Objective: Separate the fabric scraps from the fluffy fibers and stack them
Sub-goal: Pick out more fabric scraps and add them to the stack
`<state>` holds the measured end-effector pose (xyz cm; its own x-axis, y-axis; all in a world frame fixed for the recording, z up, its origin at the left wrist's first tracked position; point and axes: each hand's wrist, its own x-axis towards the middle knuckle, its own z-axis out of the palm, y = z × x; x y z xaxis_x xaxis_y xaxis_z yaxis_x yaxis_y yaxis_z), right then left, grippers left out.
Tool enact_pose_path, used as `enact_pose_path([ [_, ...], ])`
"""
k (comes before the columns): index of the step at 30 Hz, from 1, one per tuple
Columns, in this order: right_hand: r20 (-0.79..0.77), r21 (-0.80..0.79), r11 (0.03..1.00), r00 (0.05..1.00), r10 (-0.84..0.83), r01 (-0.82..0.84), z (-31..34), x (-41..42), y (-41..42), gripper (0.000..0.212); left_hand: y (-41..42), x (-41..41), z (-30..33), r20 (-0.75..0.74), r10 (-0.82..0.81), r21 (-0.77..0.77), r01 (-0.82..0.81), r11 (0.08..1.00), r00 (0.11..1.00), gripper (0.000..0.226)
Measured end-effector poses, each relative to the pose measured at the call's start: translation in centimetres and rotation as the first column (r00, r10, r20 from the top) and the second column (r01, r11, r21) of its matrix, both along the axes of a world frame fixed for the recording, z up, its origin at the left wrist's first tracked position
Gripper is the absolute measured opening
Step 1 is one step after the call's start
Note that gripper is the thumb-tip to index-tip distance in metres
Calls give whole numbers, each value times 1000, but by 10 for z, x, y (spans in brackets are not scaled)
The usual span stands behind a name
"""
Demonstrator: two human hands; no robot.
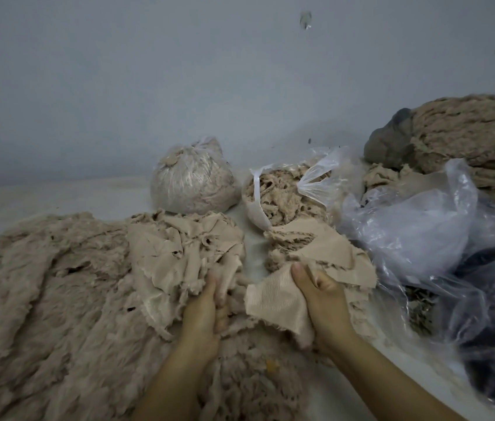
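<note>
Both hands are mid-sorting: right hand grips a fabric scrap, left hand digs into fluffy fibers; stacking likely comes next.

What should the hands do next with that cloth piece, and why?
Probably the right hand should lift the fabric scrap it grips onto the stack of scraps just behind it. The scrap looks free of fluff, while the left hand digs in the fluffy fibers.

Beige ribbed fabric scrap, tan fluffy fibers, clear plastic bag, pale grey wall.
</note>
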<state>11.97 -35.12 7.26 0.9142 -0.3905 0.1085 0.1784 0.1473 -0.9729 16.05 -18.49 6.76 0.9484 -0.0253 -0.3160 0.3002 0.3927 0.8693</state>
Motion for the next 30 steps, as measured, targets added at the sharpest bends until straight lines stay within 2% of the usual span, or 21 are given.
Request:
enact_pose_path([
  [2,36,-16,1000,999,6,-6,2,7,0,47,0,-5,4,5,-182,134,179,975,983,49],
  [4,57,-22,999,998,27,-26,5,11,6,26,-3,-12,8,-47,-373,274,371,887,927,53],
  [6,68,-79,996,997,35,-29,8,16,12,22,-5,-16,10,-70,-474,301,472,828,877,52],
  [9,86,-150,989,996,24,-11,13,24,4,17,-2,-16,10,-32,-408,268,401,876,912,25],
  [11,61,-217,976,998,-5,18,15,34,-9,22,0,-13,10,5,-396,259,382,887,918,17],
  [16,-17,-388,915,992,-124,108,30,63,-50,47,-2,-9,8,86,-386,339,338,878,918,29],
  [18,-61,-468,876,986,-158,112,41,75,-72,37,1,-7,3,68,-399,426,334,840,915,30],
  [19,-89,-599,793,975,-203,111,46,79,-83,30,2,-7,0,54,-429,511,344,787,902,30],
  [21,-114,-868,489,926,-361,84,52,83,-97,38,-1,-8,-7,45,-509,701,336,629,859,25],
  [22,-59,-916,386,917,-395,107,52,80,-97,40,-5,-10,-10,67,-541,749,316,582,838,20],
  [23,15,-915,369,927,-374,164,51,75,-90,33,-10,-11,-13,96,-552,755,301,583,828,14],
  [25,97,-874,448,972,-216,187,41,57,-68,10,-20,-13,-18,95,-563,773,296,561,821,12],
  [26,54,-883,460,993,-105,97,31,47,-55,10,-23,-13,-21,73,-588,829,278,485,806,24],
  [27,-54,-898,436,998,13,-54,18,35,-40,13,-24,-12,-27,34,-618,899,247,363,786,37],
  [29,-295,-891,314,944,144,-327,-12,17,-16,21,-21,-10,-35,-47,-629,962,205,181,776,48],
  [30,-350,-898,232,927,136,-373,-27,12,-7,28,-20,-10,-36,-80,-634,963,225,151,769,44],
])
